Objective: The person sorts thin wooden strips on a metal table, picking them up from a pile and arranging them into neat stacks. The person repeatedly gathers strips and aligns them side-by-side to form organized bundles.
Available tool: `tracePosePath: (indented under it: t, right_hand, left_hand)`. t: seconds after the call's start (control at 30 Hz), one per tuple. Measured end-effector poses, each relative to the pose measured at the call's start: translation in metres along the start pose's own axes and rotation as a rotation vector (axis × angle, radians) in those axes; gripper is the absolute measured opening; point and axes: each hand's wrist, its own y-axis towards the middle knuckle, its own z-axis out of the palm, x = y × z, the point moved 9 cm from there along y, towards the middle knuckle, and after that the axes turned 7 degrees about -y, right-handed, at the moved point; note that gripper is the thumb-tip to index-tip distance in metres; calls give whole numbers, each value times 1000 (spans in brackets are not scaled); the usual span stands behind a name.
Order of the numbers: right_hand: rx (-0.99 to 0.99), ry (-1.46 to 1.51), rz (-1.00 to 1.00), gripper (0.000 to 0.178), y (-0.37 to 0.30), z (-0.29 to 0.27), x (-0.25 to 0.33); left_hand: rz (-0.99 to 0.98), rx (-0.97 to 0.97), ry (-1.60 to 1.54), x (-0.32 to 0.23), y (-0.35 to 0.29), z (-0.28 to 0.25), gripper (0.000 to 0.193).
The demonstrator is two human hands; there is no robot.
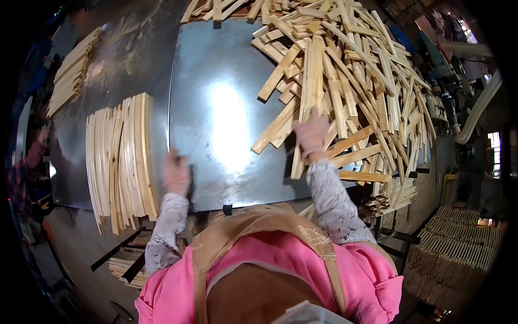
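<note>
My right hand [312, 132] is at the near end of a long pale wooden slat [311, 75], its fingers closed on it. That slat leans on a large jumbled heap of wooden slats [372, 70], some of which reach past the hand toward me. My left hand [176, 173] is slightly blurred over the metal tabletop [194, 70], with fingers apart and nothing in them. Just left of it, a row of slats [121, 162] lies side by side, lengthwise away from me, its near ends overhanging the table edge.
Farther left lies another row of slats [73, 73]. A person in a plaid sleeve [32, 159] stands at the far left edge. Below the table, more slats [127, 264] rest on a rack at left. Stacked slats [453, 243] stand low on the right, near a pale hose [480, 105].
</note>
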Motion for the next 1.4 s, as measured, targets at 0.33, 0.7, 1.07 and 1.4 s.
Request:
tracePosePath:
  t: [0.33,0.7,1.07,1.4]
  right_hand:
    - [71,259,-294,62,-96,82,132]
    - [-18,181,-399,68,-122,140,140]
    - [1052,1488,342,53,-226,189,240]
    - [995,43,-793,97,-318,161,362]
  left_hand:
    - [-274,600,35,-42,-35,134,91]
    - [220,681,390,-30,-70,152,80]
    - [-635,212,-1268,20,-33,60,62]
    - [-583,156,233,20,-11,-236,99]
